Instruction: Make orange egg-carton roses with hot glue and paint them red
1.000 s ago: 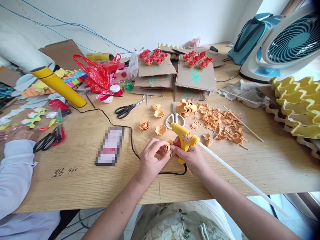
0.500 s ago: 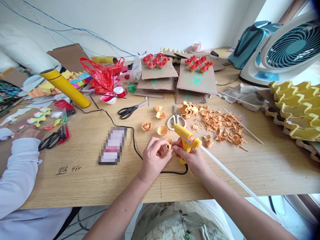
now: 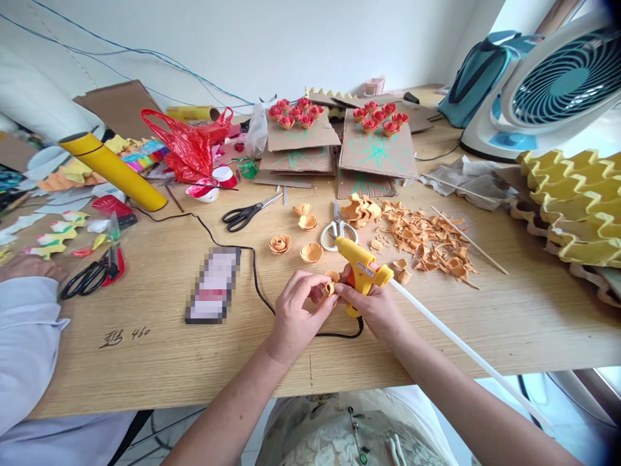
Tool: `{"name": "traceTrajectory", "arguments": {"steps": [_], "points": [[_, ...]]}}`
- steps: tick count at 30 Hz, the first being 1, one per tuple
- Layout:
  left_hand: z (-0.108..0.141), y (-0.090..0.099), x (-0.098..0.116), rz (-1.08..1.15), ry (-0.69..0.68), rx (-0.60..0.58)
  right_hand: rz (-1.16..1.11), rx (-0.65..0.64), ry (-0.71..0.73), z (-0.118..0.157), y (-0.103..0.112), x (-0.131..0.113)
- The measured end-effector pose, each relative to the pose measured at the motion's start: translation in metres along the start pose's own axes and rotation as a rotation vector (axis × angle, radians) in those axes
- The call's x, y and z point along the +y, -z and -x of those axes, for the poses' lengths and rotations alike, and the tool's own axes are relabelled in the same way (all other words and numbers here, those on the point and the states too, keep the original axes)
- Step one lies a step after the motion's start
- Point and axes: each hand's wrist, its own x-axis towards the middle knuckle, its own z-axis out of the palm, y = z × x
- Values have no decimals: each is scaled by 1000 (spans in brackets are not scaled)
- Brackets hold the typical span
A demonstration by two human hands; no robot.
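Note:
Between the fingertips of my left hand (image 3: 301, 310) is a small orange egg-carton flower (image 3: 330, 287), pinched at its rim. My right hand (image 3: 371, 307) is wrapped around a yellow glue gun (image 3: 361, 266), and its thumb and fingertips also touch the flower's right side. A long white glue stick (image 3: 451, 330) sticks out from the back of the gun. Just beyond my hands lie a finished-looking orange rose (image 3: 280, 244), an orange petal cup (image 3: 311, 252) and white-handled scissors (image 3: 339, 234).
Orange scraps (image 3: 427, 236) and a thin wooden stick (image 3: 470, 241) lie to the right. A phone (image 3: 213, 285) and a black cord are on the left. Red flowers stand on cardboard (image 3: 378, 152) behind. Yellow egg trays (image 3: 572, 207) and a fan (image 3: 557, 90) fill the right; a co-worker's sleeve (image 3: 29, 349) is far left.
The view has shifted slightly, so the table things appear a little further left. My hands stay together at the flower with hardly any movement. The co-worker's arm has drawn left.

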Motion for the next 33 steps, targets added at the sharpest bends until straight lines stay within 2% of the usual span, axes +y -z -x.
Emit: {"name": "traceTrajectory", "arguments": {"steps": [13, 19, 25, 33], "points": [[-1, 3, 1, 82, -42, -24, -80, -69, 4, 2, 1, -4], [-2, 2, 1, 110, -30, -24, -53, -56, 12, 1, 1, -4], [-1, 4, 1, 173, 7, -82, -53, -17, 15, -1, 2, -4], [-5, 6, 0, 102, -32, -63, -18, -27, -25, 1, 3, -5]]}}
